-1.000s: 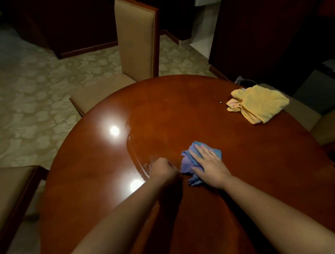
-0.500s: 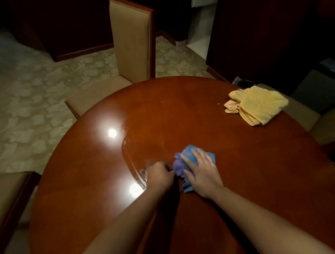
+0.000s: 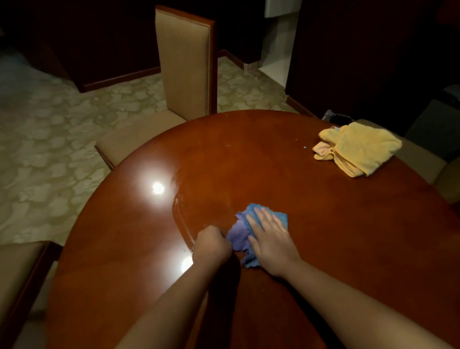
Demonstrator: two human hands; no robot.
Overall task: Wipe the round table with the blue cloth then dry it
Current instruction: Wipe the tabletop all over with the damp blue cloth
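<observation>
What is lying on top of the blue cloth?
The right hand presses flat on the blue cloth. The table beneath is covered, so its state there cannot be seen.

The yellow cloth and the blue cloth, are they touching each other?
Apart. The head view shows the yellow cloth near the table's far right edge, with bare wood between it and the blue cloth under the right hand.

The shiny brown worktop [image 3: 324, 235] is bare across its far middle and left side, with only the yellow cloth [image 3: 359, 149] lying near its right edge, while a tall chair [image 3: 184, 65] stands just behind the far edge.
</observation>
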